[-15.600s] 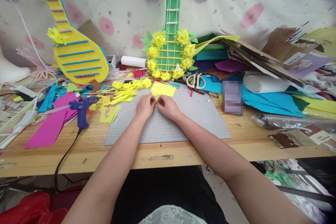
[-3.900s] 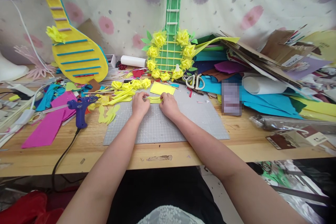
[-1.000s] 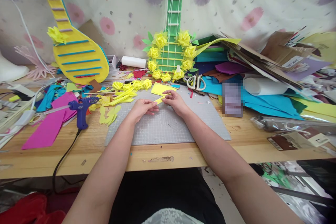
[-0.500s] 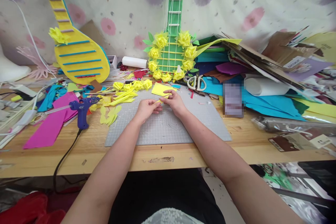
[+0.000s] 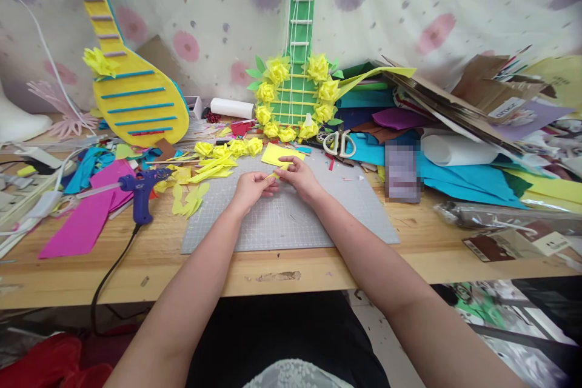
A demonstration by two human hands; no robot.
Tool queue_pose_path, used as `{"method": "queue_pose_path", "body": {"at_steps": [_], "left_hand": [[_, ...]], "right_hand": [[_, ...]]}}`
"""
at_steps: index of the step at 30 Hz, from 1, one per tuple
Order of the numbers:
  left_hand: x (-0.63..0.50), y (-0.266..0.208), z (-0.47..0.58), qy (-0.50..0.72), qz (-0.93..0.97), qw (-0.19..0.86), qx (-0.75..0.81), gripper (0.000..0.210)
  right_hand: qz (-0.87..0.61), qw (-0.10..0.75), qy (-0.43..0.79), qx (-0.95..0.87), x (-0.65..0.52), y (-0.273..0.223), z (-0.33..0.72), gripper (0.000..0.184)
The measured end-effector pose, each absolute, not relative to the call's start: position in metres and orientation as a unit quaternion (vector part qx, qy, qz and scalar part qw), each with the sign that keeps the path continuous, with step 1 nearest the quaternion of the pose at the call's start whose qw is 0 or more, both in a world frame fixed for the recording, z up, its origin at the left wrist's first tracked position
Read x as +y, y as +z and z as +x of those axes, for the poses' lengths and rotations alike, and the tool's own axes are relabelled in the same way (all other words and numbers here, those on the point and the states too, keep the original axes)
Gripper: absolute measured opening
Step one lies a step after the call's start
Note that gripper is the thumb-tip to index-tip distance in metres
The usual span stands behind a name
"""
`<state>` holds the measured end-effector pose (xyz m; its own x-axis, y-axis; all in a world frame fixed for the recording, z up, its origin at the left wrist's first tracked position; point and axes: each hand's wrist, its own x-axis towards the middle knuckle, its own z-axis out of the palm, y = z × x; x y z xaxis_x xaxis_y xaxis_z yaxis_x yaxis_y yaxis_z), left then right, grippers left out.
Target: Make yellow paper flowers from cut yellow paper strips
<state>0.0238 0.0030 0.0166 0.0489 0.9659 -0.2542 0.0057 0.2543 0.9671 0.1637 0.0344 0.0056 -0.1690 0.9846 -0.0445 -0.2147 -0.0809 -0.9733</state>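
Above the grey cutting mat [image 5: 291, 227], my left hand [image 5: 253, 190] and my right hand [image 5: 298, 177] meet, fingertips pinched on a thin yellow paper piece [image 5: 275, 173]. Fingers cover most of this piece, so its full shape is hidden. Just behind my hands lies a stack of yellow paper squares [image 5: 273, 154] at the mat's far edge. Yellow paper flowers [image 5: 236, 147] sit in a row to the left of it, with yellow paper strips [image 5: 211, 168] in front of them. Further left are loose yellow petal cutouts [image 5: 191, 199].
A blue glue gun [image 5: 142, 194] stands at left beside magenta paper [image 5: 82, 224]. White-handled scissors [image 5: 340, 143] lie behind the mat. A green guitar-shaped craft [image 5: 297, 88] with yellow flowers and a yellow lute-shaped craft [image 5: 140, 94] lean at the back. Blue paper sheets [image 5: 468, 185] are piled at right.
Both hands stay almost in place, still pinching the yellow paper, with only slight finger movement. The whole view shifts very slightly.
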Motion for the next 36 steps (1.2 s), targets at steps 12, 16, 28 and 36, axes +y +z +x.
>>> {"method": "queue_pose_path", "body": {"at_steps": [12, 16, 28, 36], "left_hand": [[0.01, 0.009, 0.024, 0.437, 0.503, 0.526, 0.529, 0.029], [0.011, 0.01, 0.023, 0.432, 0.502, 0.488, 0.568, 0.027], [0.01, 0.012, 0.017, 0.43, 0.473, 0.508, 0.577, 0.034], [0.006, 0.014, 0.023, 0.461, 0.447, 0.497, 0.583, 0.031]], "right_hand": [[-0.428, 0.519, 0.56, -0.484, 0.033, 0.005, 0.157, 0.045], [-0.442, 0.535, 0.548, -0.467, 0.035, 0.006, 0.16, 0.047], [-0.444, 0.554, 0.57, -0.414, 0.038, 0.008, 0.169, 0.048], [-0.405, 0.497, 0.68, -0.356, 0.027, 0.011, 0.161, 0.048]]}}
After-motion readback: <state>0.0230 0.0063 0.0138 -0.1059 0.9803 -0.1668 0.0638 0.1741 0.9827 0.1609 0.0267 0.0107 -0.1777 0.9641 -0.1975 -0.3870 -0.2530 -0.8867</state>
